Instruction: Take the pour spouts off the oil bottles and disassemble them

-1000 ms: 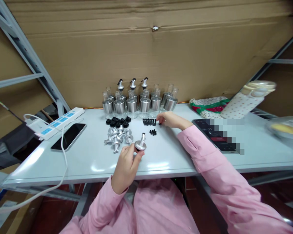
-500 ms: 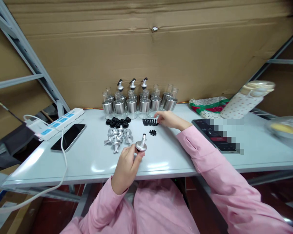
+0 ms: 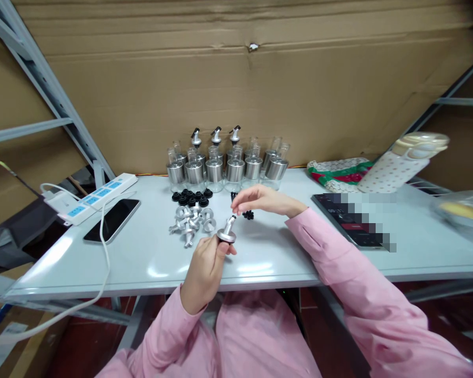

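Note:
My left hand (image 3: pixel 207 270) grips a silver bottle pourer (image 3: pixel 227 231) by its dark base, spout pointing up. Just above the spout is my right hand (image 3: pixel 262 199), its thumb and fingertips drawn together close to the tip; whatever they pinch is too small or hidden to make out. Behind that hand, a row of small black levers (image 3: pixel 234 197) is mostly covered. Tiny black caps (image 3: pixel 249 215) lie in a cluster under its fingers. To the left are a heap of silver pourer tops (image 3: pixel 189 226) and a group of black ribbed stoppers (image 3: pixel 192 198).
Glass bottles with steel sleeves (image 3: pixel 235 169) stand along the back, three topped with pourers (image 3: pixel 216 135). Leftward lie a phone (image 3: pixel 113 220) and a power strip (image 3: pixel 98 198) with a white cable. Rightward are a dark tablet-like device (image 3: pixel 339 218), a patterned cloth (image 3: pixel 335 176) and a dotted tumbler (image 3: pixel 394 168).
My right hand has moved left and nearer from the end of the black lever row to the pourer's tip. My left hand stays nearly in place, still holding the pourer.

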`<state>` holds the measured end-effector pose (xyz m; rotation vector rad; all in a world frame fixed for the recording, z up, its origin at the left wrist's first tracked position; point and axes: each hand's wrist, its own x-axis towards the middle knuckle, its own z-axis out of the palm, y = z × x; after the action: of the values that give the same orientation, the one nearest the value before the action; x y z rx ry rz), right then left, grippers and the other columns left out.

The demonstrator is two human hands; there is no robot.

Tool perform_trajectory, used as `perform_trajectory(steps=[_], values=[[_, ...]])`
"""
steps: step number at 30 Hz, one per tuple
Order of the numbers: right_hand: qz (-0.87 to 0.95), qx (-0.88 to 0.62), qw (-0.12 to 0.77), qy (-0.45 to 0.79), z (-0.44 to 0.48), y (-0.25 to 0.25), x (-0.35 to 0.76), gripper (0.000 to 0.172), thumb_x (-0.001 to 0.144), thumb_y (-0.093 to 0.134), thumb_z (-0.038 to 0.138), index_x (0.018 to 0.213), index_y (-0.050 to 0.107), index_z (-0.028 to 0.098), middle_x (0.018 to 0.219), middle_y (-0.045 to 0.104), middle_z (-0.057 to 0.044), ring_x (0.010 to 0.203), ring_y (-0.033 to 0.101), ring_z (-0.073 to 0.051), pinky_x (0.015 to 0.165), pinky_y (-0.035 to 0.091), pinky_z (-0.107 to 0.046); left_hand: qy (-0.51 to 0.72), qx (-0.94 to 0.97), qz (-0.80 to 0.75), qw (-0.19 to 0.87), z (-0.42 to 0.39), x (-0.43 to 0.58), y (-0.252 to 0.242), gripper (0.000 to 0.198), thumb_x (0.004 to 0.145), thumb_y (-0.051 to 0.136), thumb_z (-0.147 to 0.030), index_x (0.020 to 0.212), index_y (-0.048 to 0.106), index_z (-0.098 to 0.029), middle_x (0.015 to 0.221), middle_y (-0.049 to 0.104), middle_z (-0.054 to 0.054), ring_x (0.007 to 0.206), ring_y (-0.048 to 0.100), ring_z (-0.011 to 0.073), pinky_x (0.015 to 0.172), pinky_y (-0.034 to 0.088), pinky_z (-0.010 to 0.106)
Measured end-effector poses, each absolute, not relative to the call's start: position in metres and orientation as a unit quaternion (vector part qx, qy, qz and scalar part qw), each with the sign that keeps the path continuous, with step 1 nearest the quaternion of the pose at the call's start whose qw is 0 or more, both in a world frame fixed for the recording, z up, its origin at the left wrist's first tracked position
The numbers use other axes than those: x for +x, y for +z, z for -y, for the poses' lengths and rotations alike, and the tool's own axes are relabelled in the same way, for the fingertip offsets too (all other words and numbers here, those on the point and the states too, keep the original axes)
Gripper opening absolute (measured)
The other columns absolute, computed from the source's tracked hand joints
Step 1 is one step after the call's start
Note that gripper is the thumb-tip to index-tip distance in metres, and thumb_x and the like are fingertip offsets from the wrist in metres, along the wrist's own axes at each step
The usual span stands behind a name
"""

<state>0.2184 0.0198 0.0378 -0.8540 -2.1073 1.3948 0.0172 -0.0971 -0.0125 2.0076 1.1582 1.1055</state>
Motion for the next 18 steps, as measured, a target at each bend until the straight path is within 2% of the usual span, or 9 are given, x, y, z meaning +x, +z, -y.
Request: perform_trajectory(steps=[4,8,14,18], values=[[0.754,-0.242,0.207,0.575,-0.007,0.037,0.199,0.024,0.072,0.066,0.033,0.086,0.065,0.014,0.076,0.064,-0.001,0.069,0.057,-0.009,0.070,0.045,-0.025,0.414,0.748,-0.436,0.281,0.097,0.017,-0.013,0.038,0.095,0.022,-0.035,0.082,0.054,-0.019,0.081,0.062,0.003,0.084,0.053,0.0170,0.080,0.039,0.033],[0.737,-0.205,0.220,0.606,-0.006,0.035,0.196,0.026,0.075,0.065,0.031,0.094,0.062,0.015,0.080,0.063,-0.001,0.071,0.056,-0.008,0.070,0.044,-0.024,0.412,0.746,-0.441,0.283,0.097,0.017,-0.012,0.040,0.095,0.021,-0.036,0.082,0.054,-0.018,0.081,0.063,0.004,0.082,0.054,0.0172,0.079,0.039,0.034],[0.751,-0.200,0.254,0.575,-0.008,0.035,0.199,0.019,0.077,0.063,0.031,0.082,0.063,0.013,0.073,0.063,-0.001,0.068,0.054,-0.008,0.067,0.042,-0.023,0.399,0.751,-0.447,0.276,0.097,0.017,-0.012,0.041,0.094,0.020,-0.038,0.083,0.054,-0.018,0.081,0.063,0.004,0.082,0.054,0.0174,0.079,0.040,0.034],[0.745,-0.204,0.250,0.584,-0.005,0.037,0.197,0.021,0.076,0.063,0.032,0.085,0.061,0.013,0.075,0.063,-0.001,0.070,0.056,-0.009,0.066,0.043,-0.024,0.413,0.737,-0.454,0.284,0.096,0.017,-0.013,0.040,0.094,0.021,-0.038,0.086,0.054,-0.017,0.080,0.064,0.004,0.081,0.055,0.0170,0.080,0.041,0.035]])
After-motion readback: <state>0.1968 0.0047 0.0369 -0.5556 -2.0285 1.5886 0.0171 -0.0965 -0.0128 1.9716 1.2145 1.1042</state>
